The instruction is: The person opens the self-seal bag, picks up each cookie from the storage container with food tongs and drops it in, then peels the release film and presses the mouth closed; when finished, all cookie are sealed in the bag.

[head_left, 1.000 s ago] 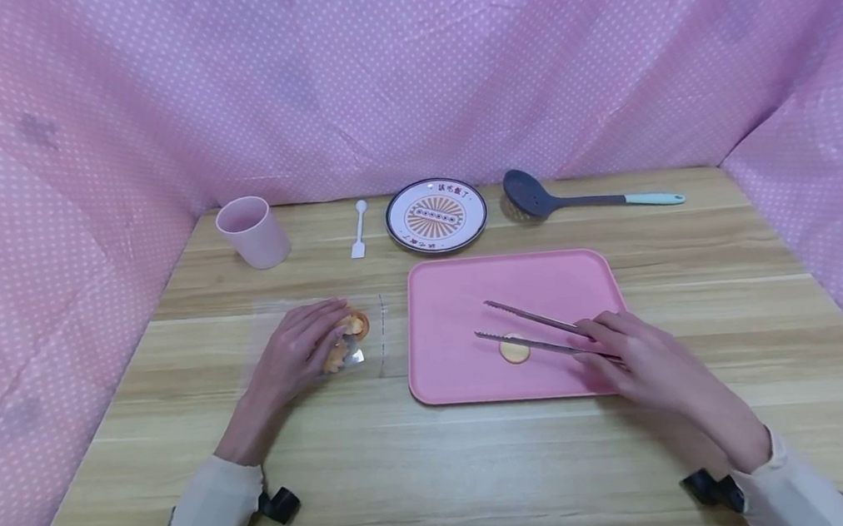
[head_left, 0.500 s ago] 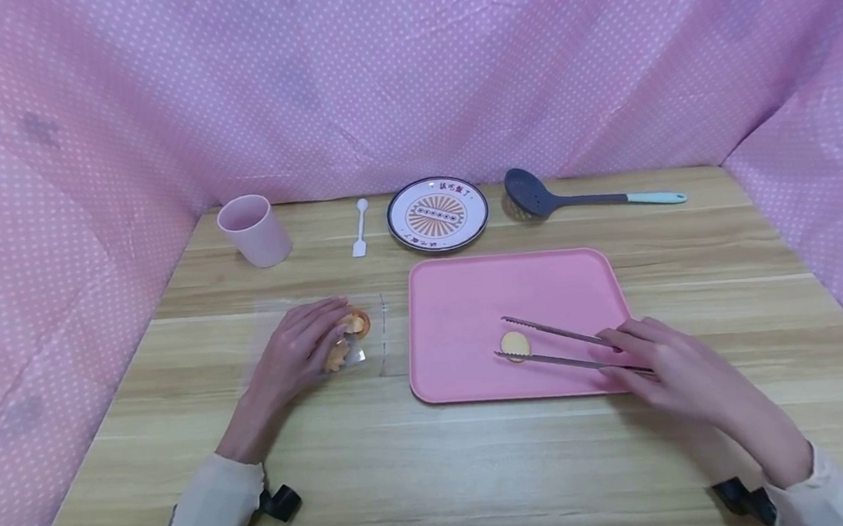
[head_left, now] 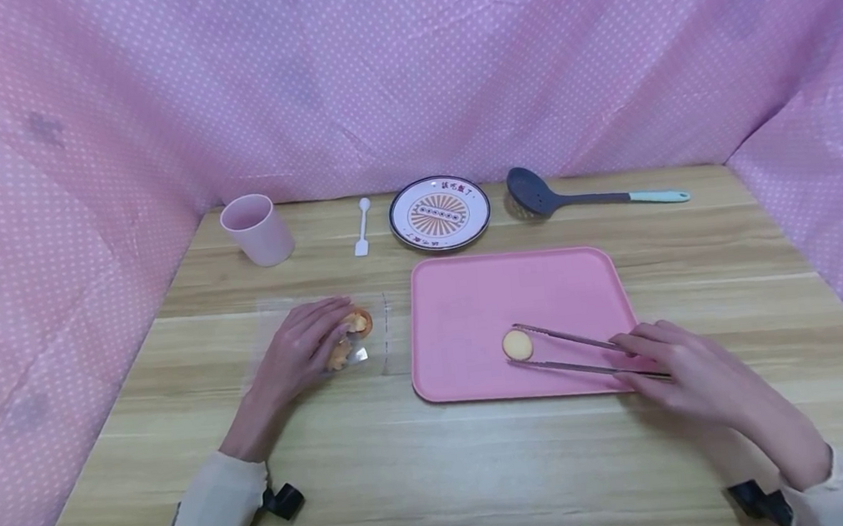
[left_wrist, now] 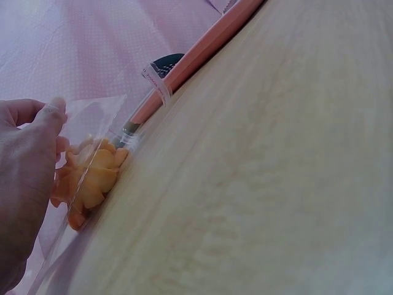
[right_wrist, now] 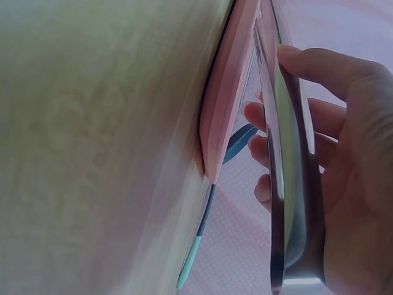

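In the head view my left hand [head_left: 297, 346] is over a clear plastic bag [head_left: 388, 333] of orange-brown snack pieces [head_left: 357, 322]. In the left wrist view its thumb and finger pinch the bag's edge [left_wrist: 101, 110], with the pieces [left_wrist: 92, 175] inside. My right hand [head_left: 690, 369] holds metal tongs [head_left: 581, 368], which lie along the palm in the right wrist view. Their two arms are apart, the tips on either side of a round pale biscuit [head_left: 517, 345] on the pink tray [head_left: 469, 292]. Whether both tips touch the biscuit I cannot tell.
A pink cup [head_left: 259, 231], a small white spatula [head_left: 363, 228], a patterned plate [head_left: 440, 214] and a dark slotted ladle [head_left: 536, 193] with a mint handle stand along the table's back edge. Pink dotted cloth [head_left: 405, 72] hangs behind and at both sides.
The right hand has drawn the tongs right and toward the person. Their tips, earlier lying across the biscuit, now stand around it and have come closer together. The left hand has barely moved.
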Tool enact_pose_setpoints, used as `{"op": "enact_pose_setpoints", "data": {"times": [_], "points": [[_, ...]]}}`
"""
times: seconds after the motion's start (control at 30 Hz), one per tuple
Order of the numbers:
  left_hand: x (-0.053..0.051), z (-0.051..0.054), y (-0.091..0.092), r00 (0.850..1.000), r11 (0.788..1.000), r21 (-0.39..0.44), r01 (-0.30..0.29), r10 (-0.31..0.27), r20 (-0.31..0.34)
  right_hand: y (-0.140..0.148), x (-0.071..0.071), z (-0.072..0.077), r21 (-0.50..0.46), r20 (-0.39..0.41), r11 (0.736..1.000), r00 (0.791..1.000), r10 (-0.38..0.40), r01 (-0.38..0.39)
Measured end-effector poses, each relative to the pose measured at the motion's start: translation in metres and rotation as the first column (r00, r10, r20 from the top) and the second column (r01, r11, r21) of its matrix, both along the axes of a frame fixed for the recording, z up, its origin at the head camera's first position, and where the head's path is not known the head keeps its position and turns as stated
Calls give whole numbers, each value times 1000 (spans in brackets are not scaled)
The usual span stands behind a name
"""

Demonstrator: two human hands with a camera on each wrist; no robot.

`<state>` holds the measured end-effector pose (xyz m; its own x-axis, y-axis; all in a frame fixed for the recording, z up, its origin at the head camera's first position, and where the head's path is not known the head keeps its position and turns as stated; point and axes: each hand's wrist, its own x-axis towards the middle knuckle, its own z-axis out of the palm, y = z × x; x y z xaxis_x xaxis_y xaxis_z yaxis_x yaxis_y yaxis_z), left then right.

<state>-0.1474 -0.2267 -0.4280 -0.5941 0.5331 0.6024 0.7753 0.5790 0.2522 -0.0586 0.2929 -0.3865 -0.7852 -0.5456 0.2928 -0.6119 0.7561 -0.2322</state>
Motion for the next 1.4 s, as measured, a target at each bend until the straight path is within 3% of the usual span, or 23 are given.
{"op": "enact_pose_setpoints", "data": {"times": [0.4,0.73,1.07,1.4], "points": [[0,-1,0,1000,1000,4,2,-2,7,3,1,-3,1,21,1000,1000,-16,16],[-1,-1,-1,1000,1000,10,20,-20,1,5,0,-7,-18,-18,1000,1000,4,-4],[1,1,1,1000,1000,7,-1,1,16,5,-1,-7,-14,-31,1000,999,18,-19],[0,0,2,1000,1000,7,7,-7,-2,2,-3,-4,-4,-15,1000,1000,13,-13]]}}
